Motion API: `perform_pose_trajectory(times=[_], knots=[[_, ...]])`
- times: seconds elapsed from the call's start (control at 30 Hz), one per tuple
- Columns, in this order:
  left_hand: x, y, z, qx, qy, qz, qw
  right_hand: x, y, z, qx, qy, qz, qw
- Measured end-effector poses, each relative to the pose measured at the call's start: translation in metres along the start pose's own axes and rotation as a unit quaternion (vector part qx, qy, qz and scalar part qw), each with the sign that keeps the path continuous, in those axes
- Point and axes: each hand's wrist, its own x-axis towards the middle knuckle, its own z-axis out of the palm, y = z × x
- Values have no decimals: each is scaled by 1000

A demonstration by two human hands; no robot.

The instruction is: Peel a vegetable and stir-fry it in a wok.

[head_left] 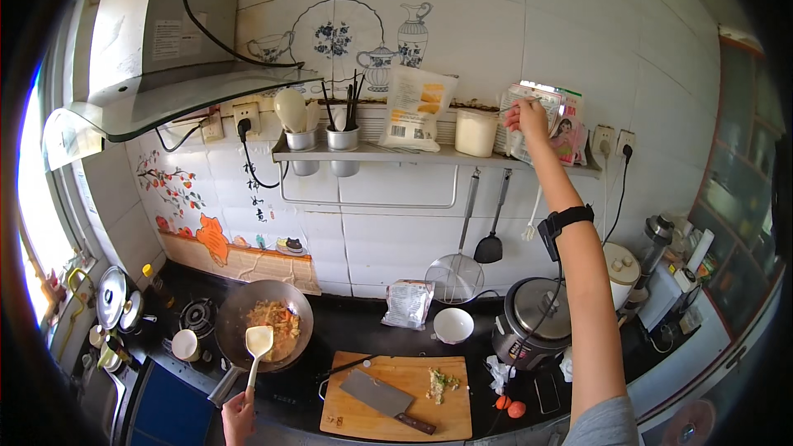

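My left hand (pixel 239 415) grips the handle of a cream-coloured spatula (pixel 259 342). The spatula's blade is over a steel wok (pixel 297 316) that holds a cooked mix of orange and brown pieces (pixel 280 319). My right hand (pixel 526 119) is raised to the wall shelf (pixel 384 157), in front of several upright packets (pixel 567 130). Its fingers are bent at a clear plastic packet (pixel 517 94); whether they grip it is not plain. Left of that hand stands a white plastic tub (pixel 476 133), and beyond it a white printed bag (pixel 418 108).
A cleaver (pixel 378 391) and chopped scraps (pixel 441 384) lie on a wooden board (pixel 344 424). Nearby are a white bowl (pixel 453 326), a silver packet (pixel 407 303), a rice cooker (pixel 539 316) and a phone (pixel 546 393). A skimmer (pixel 455 279) hangs under the shelf; a glass hood (pixel 204 102) juts out upper left.
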Motion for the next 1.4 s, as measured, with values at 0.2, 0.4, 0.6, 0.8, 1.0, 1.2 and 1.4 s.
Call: perform_pose_trajectory(times=[0.2,0.4,0.6,0.8,1.0,1.2,1.4], knots=[[3,-1,8,-6,-9,36,999,-6,-4,2,40,33,14,999],[-1,7,11,2,-10,25,1000,-2,-5,-4,91,86,39,991],[0,8,10,-1,-10,34,999,-7,-19,-7,90,98,2,991],[-5,21,2,8,-32,-3,999,-39,-32,18,108,52,9,993],[-4,19,-7,21,-47,21,998,-102,-32,75,179,-37,79,980],[-7,15,-17,27,-60,39,997,-172,-1,163,270,-123,131,946],[-6,-1,-29,38,-76,38,996,-254,42,274,331,-185,219,899]])
